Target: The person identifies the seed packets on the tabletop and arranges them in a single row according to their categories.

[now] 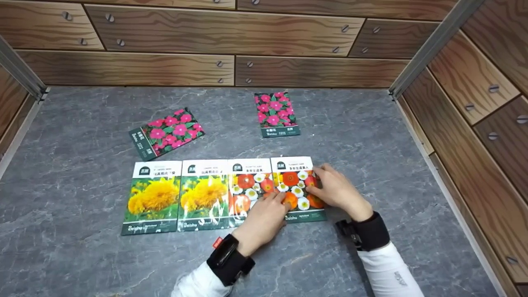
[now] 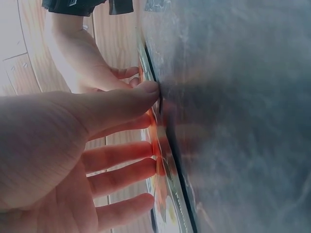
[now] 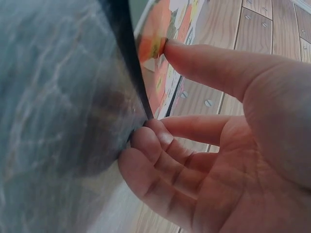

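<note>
Two seed packets with orange and white flowers lie side by side: a third-in-row packet [image 1: 243, 181] and a right-end packet [image 1: 305, 215]. My left hand [image 1: 264, 218] rests its extended fingers where these two meet, covering part of both. At the right end, my right hand [image 1: 340, 187] touches the outer packet's edge. In the right wrist view its thumb [image 3: 194, 60] lies on the printed face, while the bent fingers [image 3: 160, 160] meet the edge and the table. Two yellow-flower packets, one outer [image 1: 152, 202] and one inner [image 1: 204, 200], continue the row leftward.
Behind the row lie two pink-flower packets, a tilted left one [image 1: 171, 134] and a nearly upright right one [image 1: 276, 113]. The grey marbled tabletop [image 1: 90, 264] is bounded by a wood-patterned back wall [image 1: 222, 33] and a right side wall [image 1: 474, 99].
</note>
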`<state>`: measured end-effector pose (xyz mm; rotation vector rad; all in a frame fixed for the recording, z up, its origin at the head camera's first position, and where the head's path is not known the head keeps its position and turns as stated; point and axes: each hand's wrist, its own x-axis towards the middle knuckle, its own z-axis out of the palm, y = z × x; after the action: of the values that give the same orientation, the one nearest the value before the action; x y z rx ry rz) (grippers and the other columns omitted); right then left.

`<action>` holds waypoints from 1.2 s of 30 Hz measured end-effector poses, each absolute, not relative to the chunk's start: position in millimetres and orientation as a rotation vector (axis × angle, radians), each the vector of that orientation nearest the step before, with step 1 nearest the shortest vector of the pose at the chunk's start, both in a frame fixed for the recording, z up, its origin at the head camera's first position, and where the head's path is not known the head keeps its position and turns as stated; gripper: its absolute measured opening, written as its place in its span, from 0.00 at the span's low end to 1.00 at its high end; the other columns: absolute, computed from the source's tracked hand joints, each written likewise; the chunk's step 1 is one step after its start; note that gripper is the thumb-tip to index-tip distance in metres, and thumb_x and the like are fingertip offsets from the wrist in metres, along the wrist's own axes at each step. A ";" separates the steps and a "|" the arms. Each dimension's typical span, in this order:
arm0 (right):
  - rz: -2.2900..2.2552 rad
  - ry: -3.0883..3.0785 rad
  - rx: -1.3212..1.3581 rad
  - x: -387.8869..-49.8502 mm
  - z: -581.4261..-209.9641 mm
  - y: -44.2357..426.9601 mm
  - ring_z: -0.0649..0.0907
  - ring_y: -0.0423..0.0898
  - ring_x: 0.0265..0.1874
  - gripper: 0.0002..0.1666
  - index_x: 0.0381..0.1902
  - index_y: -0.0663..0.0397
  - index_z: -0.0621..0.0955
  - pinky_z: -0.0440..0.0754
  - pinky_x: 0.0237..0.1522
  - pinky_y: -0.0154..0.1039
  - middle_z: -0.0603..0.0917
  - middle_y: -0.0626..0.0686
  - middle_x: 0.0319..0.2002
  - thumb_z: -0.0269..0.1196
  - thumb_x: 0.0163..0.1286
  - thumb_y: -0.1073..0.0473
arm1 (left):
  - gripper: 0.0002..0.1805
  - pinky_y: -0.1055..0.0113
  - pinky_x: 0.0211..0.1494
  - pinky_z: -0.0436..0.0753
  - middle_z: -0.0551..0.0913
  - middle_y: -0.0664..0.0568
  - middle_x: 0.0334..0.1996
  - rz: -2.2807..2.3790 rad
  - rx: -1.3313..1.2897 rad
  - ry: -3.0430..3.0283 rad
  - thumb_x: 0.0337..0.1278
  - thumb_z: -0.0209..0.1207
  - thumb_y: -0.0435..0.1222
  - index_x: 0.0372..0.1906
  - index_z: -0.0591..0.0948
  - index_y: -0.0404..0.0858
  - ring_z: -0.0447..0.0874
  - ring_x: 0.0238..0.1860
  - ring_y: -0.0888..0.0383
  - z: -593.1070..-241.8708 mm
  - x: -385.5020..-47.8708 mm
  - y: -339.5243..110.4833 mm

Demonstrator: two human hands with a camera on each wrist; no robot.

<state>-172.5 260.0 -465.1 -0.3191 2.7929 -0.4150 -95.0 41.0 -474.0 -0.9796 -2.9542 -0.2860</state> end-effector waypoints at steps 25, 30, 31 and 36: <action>-0.424 2.786 -0.322 -171.8 -464.0 257.7 0.84 0.60 0.50 0.38 0.73 0.66 0.73 0.84 0.56 0.59 0.78 0.68 0.62 0.67 0.74 0.49 | 0.13 0.56 0.63 0.88 0.87 0.49 0.56 -0.323 -0.976 -2.974 0.61 0.72 0.42 0.49 0.89 0.44 0.85 0.61 0.50 -472.9 -95.0 37.3; -0.476 2.810 -0.308 -171.4 -462.1 258.7 0.84 0.59 0.49 0.39 0.74 0.66 0.72 0.84 0.55 0.58 0.80 0.66 0.58 0.66 0.76 0.47 | 0.15 0.54 0.67 0.87 0.85 0.46 0.62 -0.396 -0.992 -2.978 0.63 0.71 0.42 0.53 0.88 0.43 0.84 0.64 0.47 -472.0 -98.2 34.2; -0.493 2.821 -0.305 -171.4 -461.4 259.3 0.83 0.58 0.48 0.39 0.74 0.66 0.72 0.84 0.54 0.58 0.80 0.66 0.56 0.65 0.76 0.46 | 0.16 0.54 0.68 0.86 0.85 0.45 0.64 -0.437 -0.991 -2.977 0.65 0.70 0.42 0.54 0.88 0.43 0.84 0.65 0.47 -471.3 -99.4 32.9; -0.559 2.878 -0.303 -175.3 -455.9 262.3 0.83 0.61 0.50 0.36 0.74 0.65 0.73 0.84 0.55 0.59 0.80 0.67 0.58 0.63 0.78 0.47 | 0.22 0.50 0.72 0.84 0.79 0.39 0.71 -0.787 -0.897 -2.947 0.71 0.66 0.44 0.64 0.83 0.40 0.80 0.71 0.43 -463.8 -109.5 22.6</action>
<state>-175.3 262.3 -455.9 -0.3031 2.8775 -0.5585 -109.5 22.6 -463.8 -0.8972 -2.9467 -0.7875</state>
